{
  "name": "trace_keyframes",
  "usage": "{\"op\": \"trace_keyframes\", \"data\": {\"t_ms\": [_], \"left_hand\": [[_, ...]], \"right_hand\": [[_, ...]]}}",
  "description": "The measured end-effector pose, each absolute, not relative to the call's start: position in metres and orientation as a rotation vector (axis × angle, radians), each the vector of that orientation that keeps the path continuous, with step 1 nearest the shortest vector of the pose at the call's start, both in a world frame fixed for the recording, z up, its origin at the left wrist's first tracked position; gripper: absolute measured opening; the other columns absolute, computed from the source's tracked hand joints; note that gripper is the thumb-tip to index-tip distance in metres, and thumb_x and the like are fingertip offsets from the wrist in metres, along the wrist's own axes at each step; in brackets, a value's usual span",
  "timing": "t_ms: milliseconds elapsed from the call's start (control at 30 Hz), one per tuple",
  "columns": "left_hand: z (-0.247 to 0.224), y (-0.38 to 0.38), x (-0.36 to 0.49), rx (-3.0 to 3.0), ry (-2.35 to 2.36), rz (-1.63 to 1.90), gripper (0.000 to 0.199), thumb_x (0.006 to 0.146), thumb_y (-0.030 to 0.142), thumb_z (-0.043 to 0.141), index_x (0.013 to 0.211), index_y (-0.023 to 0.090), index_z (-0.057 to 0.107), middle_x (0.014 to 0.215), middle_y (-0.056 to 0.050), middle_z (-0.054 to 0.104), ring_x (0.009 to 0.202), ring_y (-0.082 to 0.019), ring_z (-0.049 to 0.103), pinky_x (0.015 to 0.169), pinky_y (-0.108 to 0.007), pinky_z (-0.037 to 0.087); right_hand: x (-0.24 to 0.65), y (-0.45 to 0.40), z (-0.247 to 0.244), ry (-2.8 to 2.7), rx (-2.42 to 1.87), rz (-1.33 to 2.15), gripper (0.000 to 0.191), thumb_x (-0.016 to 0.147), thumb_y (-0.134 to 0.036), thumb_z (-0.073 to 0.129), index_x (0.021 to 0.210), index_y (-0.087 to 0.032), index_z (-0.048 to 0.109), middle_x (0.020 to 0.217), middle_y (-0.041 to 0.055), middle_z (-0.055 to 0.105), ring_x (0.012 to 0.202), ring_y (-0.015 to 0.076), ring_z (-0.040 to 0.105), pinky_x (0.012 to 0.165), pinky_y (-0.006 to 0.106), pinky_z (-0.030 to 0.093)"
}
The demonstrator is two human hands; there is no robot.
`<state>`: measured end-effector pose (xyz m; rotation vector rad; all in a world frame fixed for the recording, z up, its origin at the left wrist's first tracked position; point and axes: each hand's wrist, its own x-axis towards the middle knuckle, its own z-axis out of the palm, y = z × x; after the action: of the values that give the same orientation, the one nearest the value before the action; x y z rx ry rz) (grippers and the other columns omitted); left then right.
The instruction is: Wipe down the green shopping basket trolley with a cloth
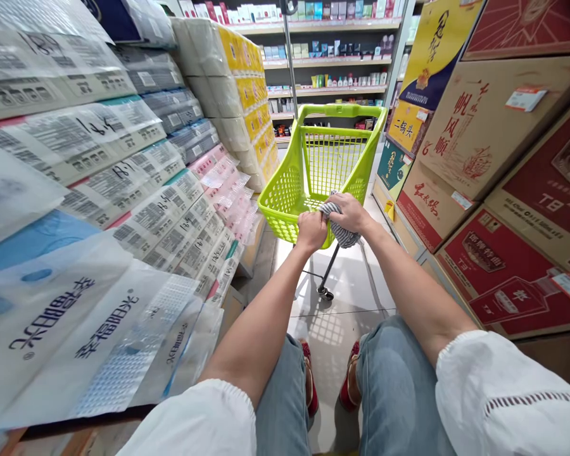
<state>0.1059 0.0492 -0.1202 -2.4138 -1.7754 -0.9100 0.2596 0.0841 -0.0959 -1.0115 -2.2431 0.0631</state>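
Observation:
A lime-green shopping cart [285, 183] with a perforated plastic basket stands in front of me in the aisle. My left hand [312, 229] is closed on the near rim of the basket. Beside it, my right hand [350, 212] is wrapped round a grey-and-white striped cloth [346, 237], pressed against the same rim. Part of the cloth lies between the two hands and touches the left fingers, while the rest hangs below my right hand. The palms and most fingertips are hidden.
Stacked plastic-wrapped paper packs [137, 171] line the left side, with yellow-and-white packs [247, 82] farther on. Cardboard cartons [465, 139] are piled on the right. Shelves of small products [342, 60] stand at the back. A caster wheel [326, 294] rests on the tiled floor [308, 304].

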Motion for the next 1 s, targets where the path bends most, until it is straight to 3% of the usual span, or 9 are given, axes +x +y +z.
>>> {"op": "trace_keyframes", "data": {"t_ms": [167, 367, 567, 733, 867, 1000], "left_hand": [[-0.126, 0.047, 0.096, -2.494, -1.582, -1.021, 0.035, 0.097, 0.034, 0.035, 0.07, 0.021, 0.053, 0.08, -0.008, 0.066, 0.086, -0.023, 0.055, 0.083, -0.04, 0.037], [-0.13, 0.048, 0.07, -2.51, -1.491, -1.061, 0.037, 0.096, 0.035, 0.035, 0.065, 0.021, 0.05, 0.074, -0.006, 0.064, 0.081, -0.021, 0.054, 0.08, -0.037, 0.037], [-0.132, 0.055, 0.036, -2.575, -1.394, -1.073, 0.036, 0.094, 0.034, 0.036, 0.064, 0.021, 0.049, 0.072, -0.005, 0.062, 0.074, -0.019, 0.053, 0.075, -0.036, 0.038], [-0.12, 0.051, 0.031, -2.544, -1.447, -1.011, 0.029, 0.091, 0.027, 0.039, 0.068, 0.02, 0.054, 0.079, -0.008, 0.065, 0.082, -0.022, 0.056, 0.081, -0.037, 0.04], [-0.113, 0.049, 0.034, -2.453, -1.63, -0.941, 0.021, 0.084, 0.016, 0.043, 0.069, 0.018, 0.058, 0.082, -0.01, 0.067, 0.083, -0.023, 0.058, 0.08, -0.037, 0.04], [-0.113, 0.051, 0.031, -2.448, -1.672, -0.917, 0.024, 0.09, 0.022, 0.04, 0.074, 0.019, 0.059, 0.086, -0.009, 0.068, 0.083, -0.022, 0.058, 0.077, -0.035, 0.039]], "right_hand": [[0.26, 0.081, -0.086, -2.295, -1.091, 0.089, 0.017, 0.073, -0.025, 0.053, 0.084, -0.018, 0.065, 0.087, 0.0051, 0.064, 0.083, 0.0204, 0.055, 0.077, 0.031, 0.043], [0.235, 0.065, -0.089, -2.238, -1.136, 0.006, 0.012, 0.074, -0.026, 0.052, 0.079, -0.019, 0.06, 0.083, 0.0058, 0.061, 0.08, 0.0215, 0.053, 0.076, 0.033, 0.043], [0.214, 0.053, -0.097, -2.192, -1.049, 0.056, 0.022, 0.075, -0.025, 0.051, 0.094, -0.018, 0.061, 0.095, 0.0082, 0.064, 0.091, 0.0247, 0.054, 0.088, 0.038, 0.043], [0.204, 0.043, -0.1, -2.159, -0.983, 0.057, 0.043, 0.076, -0.022, 0.052, 0.118, -0.016, 0.055, 0.119, 0.0105, 0.06, 0.112, 0.0267, 0.05, 0.102, 0.041, 0.037], [0.187, 0.035, -0.098, -2.188, -1.081, -0.06, 0.044, 0.079, -0.024, 0.053, 0.122, -0.016, 0.056, 0.125, 0.0126, 0.057, 0.115, 0.0301, 0.047, 0.103, 0.045, 0.036], [0.193, 0.04, -0.098, -2.229, -1.152, -0.146, 0.043, 0.081, -0.026, 0.054, 0.124, -0.018, 0.058, 0.124, 0.0116, 0.058, 0.114, 0.0309, 0.046, 0.099, 0.044, 0.039]]}}
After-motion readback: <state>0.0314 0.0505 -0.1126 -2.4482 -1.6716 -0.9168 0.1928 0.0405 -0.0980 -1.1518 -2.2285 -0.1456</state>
